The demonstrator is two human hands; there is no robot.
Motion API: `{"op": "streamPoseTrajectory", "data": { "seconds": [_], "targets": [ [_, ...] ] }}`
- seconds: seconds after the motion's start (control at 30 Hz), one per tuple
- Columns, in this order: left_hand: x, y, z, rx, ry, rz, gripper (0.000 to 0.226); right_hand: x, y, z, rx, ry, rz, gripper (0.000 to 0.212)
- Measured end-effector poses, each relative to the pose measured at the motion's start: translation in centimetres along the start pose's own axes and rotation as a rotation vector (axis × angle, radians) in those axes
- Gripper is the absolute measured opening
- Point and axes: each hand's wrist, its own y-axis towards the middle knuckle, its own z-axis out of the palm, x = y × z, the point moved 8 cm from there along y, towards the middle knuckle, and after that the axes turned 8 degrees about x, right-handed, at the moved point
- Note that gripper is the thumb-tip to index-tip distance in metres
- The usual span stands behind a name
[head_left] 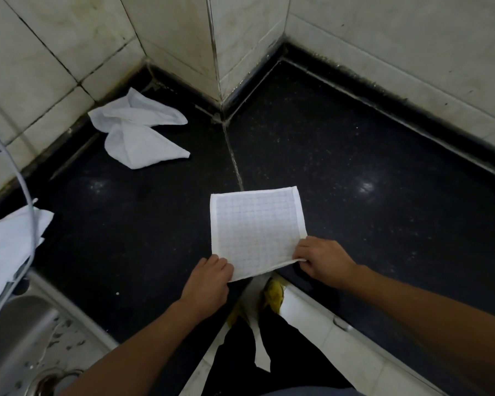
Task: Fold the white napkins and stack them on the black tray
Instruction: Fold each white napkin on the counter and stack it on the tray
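Observation:
A white napkin (256,228) with a faint grid weave lies spread flat on the black countertop (369,172), near its front edge. My left hand (209,277) pinches its near left corner and my right hand (322,260) pinches its near right corner. Two crumpled white napkins (139,130) lie at the back left by the tiled wall. More white napkins (9,247) are heaped at the left edge beside the sink. No black tray is visible apart from the dark counter surface.
A steel sink (20,338) sits at the lower left, with a thin curved hose (26,195) arching over it. White tiled walls (249,38) form a jutting corner at the back. Below the counter edge I see dark trousers and a yellow shoe (275,292).

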Motion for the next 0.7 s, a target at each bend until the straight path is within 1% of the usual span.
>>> {"op": "streamPoseTrajectory", "data": {
  "seconds": [0.07, 0.1, 0.13, 0.2, 0.27, 0.3, 0.4, 0.53, 0.7],
  "targets": [
    [1.1, -0.2, -1.3, -0.014, -0.105, -0.016, 0.014, -0.6, -0.2, -0.3, 0.108, 0.068, 0.057, 0.016],
    [1.9, -0.1, -2.1, 0.009, -0.201, -0.044, 0.011, -0.9, -0.3, -0.9, 0.119, 0.114, 0.076, 0.017],
    [2.7, 0.0, -3.2, -0.006, -0.308, -0.073, 0.012, -1.2, -0.2, -1.8, 0.105, 0.167, 0.097, 0.016],
    [4.6, 0.7, -6.0, -0.136, -0.504, -0.148, 0.016, -2.4, 0.3, -4.0, 0.018, 0.286, 0.159, 0.011],
    [6.5, 1.8, -8.3, -0.259, -0.646, -0.232, 0.02, -4.2, 1.5, -5.8, -0.062, 0.419, 0.278, 0.008],
    [7.2, 2.6, -9.1, -0.293, -0.683, -0.271, 0.019, -5.0, 2.2, -6.4, -0.089, 0.464, 0.332, 0.009],
    [8.9, 5.5, -10.8, -0.331, -0.672, -0.37, 0.015, -6.7, 4.5, -6.9, -0.105, 0.476, 0.441, 0.014],
    [10.0, 8.3, -10.8, -0.302, -0.586, -0.441, 0.015, -8.3, 6.3, -6.2, -0.084, 0.437, 0.568, 0.024],
    [10.9, 10.4, -10.2, -0.278, -0.529, -0.483, 0.014, -9.1, 7.3, -5.7, -0.05, 0.378, 0.636, 0.022]
  ]
}}
